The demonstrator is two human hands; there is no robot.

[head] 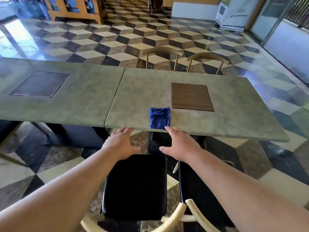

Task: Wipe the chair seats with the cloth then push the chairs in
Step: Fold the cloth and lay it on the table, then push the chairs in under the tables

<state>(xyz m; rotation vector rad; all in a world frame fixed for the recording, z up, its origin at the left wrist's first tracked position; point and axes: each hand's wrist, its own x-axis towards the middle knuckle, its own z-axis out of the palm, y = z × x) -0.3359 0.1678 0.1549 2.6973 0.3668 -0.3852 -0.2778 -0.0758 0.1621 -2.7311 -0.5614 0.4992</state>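
Cloth (160,118) folded at table (217,124) edge, both hands (120,143) (181,146) empty, spread; right chair seat (199,195) half hidden.

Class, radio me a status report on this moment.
Left hand, right hand open, empty. Blue cloth folded at table edge. Black seats pulled out. Path clear.

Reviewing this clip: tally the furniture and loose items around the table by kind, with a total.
Chairs with black seats, near side: 2
Chairs on the far side, only curved backs visible: 2
Tabletops: 2
Blue cloth: 1
Brown slatted mat: 1
Total: 8
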